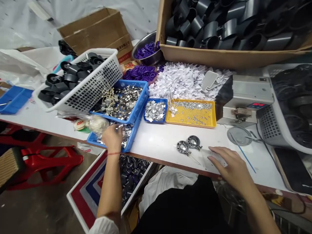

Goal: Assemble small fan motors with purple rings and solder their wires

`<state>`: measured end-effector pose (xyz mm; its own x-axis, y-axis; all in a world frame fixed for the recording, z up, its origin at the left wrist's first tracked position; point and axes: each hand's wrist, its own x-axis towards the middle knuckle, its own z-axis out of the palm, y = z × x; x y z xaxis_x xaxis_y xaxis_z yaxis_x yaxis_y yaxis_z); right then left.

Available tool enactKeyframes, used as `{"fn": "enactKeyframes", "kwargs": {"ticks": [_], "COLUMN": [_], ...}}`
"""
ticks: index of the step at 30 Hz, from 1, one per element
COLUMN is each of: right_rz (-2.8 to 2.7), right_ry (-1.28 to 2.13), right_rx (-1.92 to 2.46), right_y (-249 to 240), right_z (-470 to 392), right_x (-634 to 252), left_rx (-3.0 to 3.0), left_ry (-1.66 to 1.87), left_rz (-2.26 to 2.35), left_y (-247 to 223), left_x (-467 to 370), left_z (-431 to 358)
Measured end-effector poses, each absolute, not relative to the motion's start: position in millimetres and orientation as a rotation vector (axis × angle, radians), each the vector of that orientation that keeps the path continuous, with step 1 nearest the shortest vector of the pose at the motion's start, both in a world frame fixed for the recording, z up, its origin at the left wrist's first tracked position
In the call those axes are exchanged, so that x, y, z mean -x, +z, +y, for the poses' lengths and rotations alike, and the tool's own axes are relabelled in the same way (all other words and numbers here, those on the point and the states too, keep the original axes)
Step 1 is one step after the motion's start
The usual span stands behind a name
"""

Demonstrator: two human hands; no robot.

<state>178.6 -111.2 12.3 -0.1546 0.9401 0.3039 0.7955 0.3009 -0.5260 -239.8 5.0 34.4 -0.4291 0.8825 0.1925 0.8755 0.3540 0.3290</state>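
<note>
My left hand (112,138) reaches into the lower blue tray (133,138) of small metal parts; its fingertips are among the parts, and what they hold, if anything, is too small to tell. My right hand (227,164) hovers over the white table's front edge with fingers apart and nothing in them. To its left, two round dark parts, one (182,147) beside the other (193,142), lie on the table with thin wires or pins at their lower ends. A grey round lid-like piece (239,136) sits to the right, with a blue stick (245,158) near it.
Behind are a blue tray of metal rings (145,94), a small blue tray (146,121), a yellow tray (191,123) and a machine (252,92). White baskets (97,78) and a cardboard box of dark cylinders (219,58) stand around. A red stool (56,162) is at left.
</note>
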Motion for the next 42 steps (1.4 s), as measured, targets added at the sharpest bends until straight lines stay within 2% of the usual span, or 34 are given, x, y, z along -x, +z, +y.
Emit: {"fn": "enactKeyframes", "kwargs": {"ticks": [3,6,9,12,15,20,24,28,31,34,37,39,42], "right_rz": [-1.953,-1.980,-2.089,-2.143,-2.068,-1.895,-1.814,-1.889,-1.956,-2.134,-2.264,-2.151,-1.854], "right_ry": [0.436,0.596,0.511,0.465,0.561,0.787,0.576,0.460,0.472,0.650,0.756,0.625,0.384], "right_rx": [1.472,1.324,1.255,1.293,1.320,1.385,1.585,1.683,1.660,1.434,1.139,1.128,1.273], "right_y": [29.8,44.1,44.8,37.4,31.4,26.8,19.3,12.0,15.7,27.8,37.8,38.5,31.3], "right_z": [-111.7,-100.0,-87.4,-89.3,-102.7,-111.3,-92.5,-73.5,-67.6,-64.8,-62.7,-63.2,-68.8], "right_x": [-152.0,-118.4,-100.3,-102.1,-111.0,-125.8,-124.7,-112.6,-117.7,-132.2,-138.1,-133.3,-117.4], "left_rx": [-1.343,-1.089,-0.928,-0.863,-0.898,-1.314,-1.865,-2.035,-1.909,-1.559,-1.152,-0.972,-0.707], "left_ry": [1.052,0.850,0.689,0.635,0.616,0.663,0.786,0.749,0.865,1.009,0.813,0.737,0.896], "left_rz": [1.988,1.412,1.174,1.115,1.111,1.106,1.276,1.217,1.252,1.190,0.988,0.960,1.056], "left_y": [47.4,51.2,47.2,41.5,37.3,21.3,-8.7,-30.8,-27.8,-9.1,11.4,18.9,20.2], "left_x": [197.7,130.9,78.8,59.6,60.1,72.7,74.6,63.7,61.4,66.0,68.4,65.9,57.3], "left_z": [-24.3,-46.6,-56.9,-62.1,-70.6,-76.1,-60.6,-54.6,-59.6,-60.9,-54.2,-49.9,-50.7]}}
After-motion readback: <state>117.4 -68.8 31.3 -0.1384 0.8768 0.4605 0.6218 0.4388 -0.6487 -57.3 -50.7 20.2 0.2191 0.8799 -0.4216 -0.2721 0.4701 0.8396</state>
